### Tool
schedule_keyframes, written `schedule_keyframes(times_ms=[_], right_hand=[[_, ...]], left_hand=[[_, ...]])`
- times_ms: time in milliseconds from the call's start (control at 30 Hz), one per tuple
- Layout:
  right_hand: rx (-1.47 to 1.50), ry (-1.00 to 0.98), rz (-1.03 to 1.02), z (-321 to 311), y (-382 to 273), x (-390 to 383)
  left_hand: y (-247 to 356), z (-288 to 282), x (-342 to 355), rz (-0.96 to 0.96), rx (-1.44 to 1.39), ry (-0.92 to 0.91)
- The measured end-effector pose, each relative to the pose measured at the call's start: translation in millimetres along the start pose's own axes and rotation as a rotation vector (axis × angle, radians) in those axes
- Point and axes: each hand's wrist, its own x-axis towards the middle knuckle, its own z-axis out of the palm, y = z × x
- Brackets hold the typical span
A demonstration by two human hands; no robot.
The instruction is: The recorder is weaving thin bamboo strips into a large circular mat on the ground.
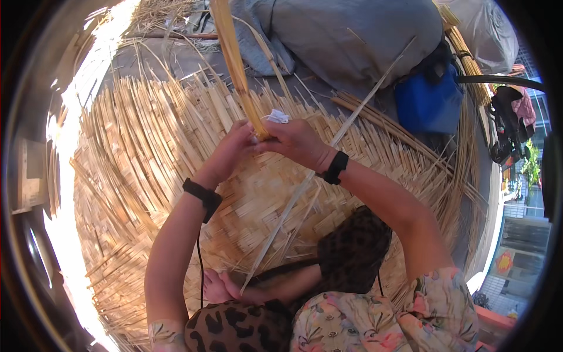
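Observation:
A long yellowish bamboo strip (233, 64) rises from between my two hands and runs up past the top edge of the view. My left hand (230, 148) is closed around its lower end. Pressed up against it, my right hand (300, 144) also grips the strip there, with its thumb on top. Something small and white (278, 116) lies at the right thumb, perhaps a wrapping; its kind is unclear. Below the hands spreads a partly woven bamboo mat (252, 196), its loose strip ends fanning outward. The fingertips are partly hidden behind the hands.
A pale loose strip (302, 185) slants across the mat and under my right wrist. Beyond the mat sit a large grey covered bundle (358, 44) and a blue container (428, 105). Thin canes (399, 138) lie along the right side. My bare foot (217, 287) rests on the mat.

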Motion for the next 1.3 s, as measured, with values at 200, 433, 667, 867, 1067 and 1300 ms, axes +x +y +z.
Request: schedule_keyframes(times_ms=[200, 433, 667, 867, 1067, 1300], right_hand=[[-0.353, 0.003, 0.252, -8.0, 43.4, 6.6], [-0.294, -0.318, 0.148, -15.6, 54.8, 15.4], [-0.39, -0.38, 0.18, -9.7, 52.5, 27.2], [-0.337, -0.241, 0.294, -31.6, 62.9, -17.1], [-0.152, -0.278, 0.313, -67.5, 35.0, -42.0], [0.096, -0.208, 0.51, -72.2, 98.4, 2.9]], left_hand=[[-16.3, 1.1, -81.2, 0.312, 0.231, 0.493], [-69.0, 7.6, -134.2, 0.362, 1.585, 0.375], [-76.4, 5.9, -130.8, 0.279, 1.613, 0.317], [-6.6, 24.2, -113.4, 0.193, 1.697, 0.09], [3.4, 75.4, 8.5, 0.392, 0.806, 0.029], [-13.2, 73.2, -4.3, 0.46, 0.923, 0.128]])
